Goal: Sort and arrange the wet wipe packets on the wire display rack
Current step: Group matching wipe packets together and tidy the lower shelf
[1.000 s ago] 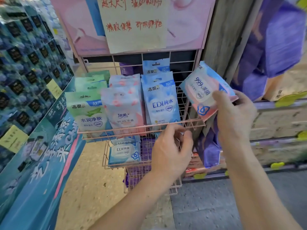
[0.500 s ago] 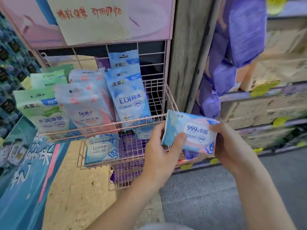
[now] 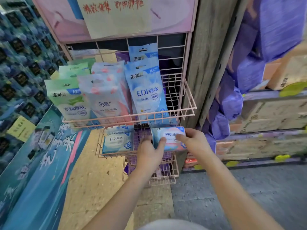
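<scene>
While both hands pinch 999 packet [image 3: 169, 138], long axis horiz: L hand [image 3: 149, 155] left end, R hand [image 3: 192, 143] right; middle basket [image 3: 99, 146] slot directly behind.

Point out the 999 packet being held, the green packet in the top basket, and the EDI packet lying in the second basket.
999 packet [image 3: 171, 136]: head view, on its printed front label.
green packet [image 3: 69, 100]: head view, on the middle of its front.
EDI packet [image 3: 116, 143]: head view, on its front face below the lettering.
</scene>
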`<act>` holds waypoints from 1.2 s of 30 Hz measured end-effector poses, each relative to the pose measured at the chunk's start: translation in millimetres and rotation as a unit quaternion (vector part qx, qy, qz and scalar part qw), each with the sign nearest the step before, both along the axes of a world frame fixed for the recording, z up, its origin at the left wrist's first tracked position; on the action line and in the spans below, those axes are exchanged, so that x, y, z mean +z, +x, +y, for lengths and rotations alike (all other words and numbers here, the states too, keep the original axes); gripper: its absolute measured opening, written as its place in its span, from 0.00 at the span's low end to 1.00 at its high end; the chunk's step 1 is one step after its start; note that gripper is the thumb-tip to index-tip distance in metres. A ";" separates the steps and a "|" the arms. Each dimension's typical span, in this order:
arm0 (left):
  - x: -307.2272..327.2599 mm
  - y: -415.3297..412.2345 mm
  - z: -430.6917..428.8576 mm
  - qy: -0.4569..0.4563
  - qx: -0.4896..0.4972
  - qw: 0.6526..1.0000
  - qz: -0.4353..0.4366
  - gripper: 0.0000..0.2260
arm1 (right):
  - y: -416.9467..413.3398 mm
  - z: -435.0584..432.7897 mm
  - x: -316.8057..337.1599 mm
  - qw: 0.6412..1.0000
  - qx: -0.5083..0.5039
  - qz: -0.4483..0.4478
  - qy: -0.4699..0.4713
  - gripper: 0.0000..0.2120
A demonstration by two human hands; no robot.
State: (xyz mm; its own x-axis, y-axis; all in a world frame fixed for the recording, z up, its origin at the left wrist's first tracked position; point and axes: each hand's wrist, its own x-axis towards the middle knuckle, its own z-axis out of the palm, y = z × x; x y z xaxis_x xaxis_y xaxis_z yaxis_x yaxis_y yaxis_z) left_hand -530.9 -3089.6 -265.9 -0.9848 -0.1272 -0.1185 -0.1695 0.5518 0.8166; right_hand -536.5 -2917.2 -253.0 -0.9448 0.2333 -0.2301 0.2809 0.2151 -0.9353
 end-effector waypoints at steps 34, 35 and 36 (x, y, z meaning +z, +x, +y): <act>165.8 20.7 -1.2 -0.058 0.061 0.986 0.143 0.29 | -44.3 -55.1 187.7 0.979 0.140 0.071 0.127 0.19; 169.8 19.7 -1.5 -0.058 0.065 0.987 0.132 0.29 | -53.3 -55.9 186.7 0.981 0.170 0.058 0.080 0.20; 172.4 18.5 -2.4 -0.056 0.072 0.988 0.127 0.29 | -61.3 -55.4 184.8 0.980 0.189 0.048 0.027 0.21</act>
State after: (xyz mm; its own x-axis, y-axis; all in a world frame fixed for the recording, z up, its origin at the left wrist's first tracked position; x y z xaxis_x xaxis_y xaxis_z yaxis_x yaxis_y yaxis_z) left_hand -512.4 -3092.0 -93.5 -0.9515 -0.2670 0.1525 -0.0508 0.6256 0.7785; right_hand -597.8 -2972.6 -68.2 -0.9827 -0.1286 -0.1334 0.0833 0.3368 -0.9379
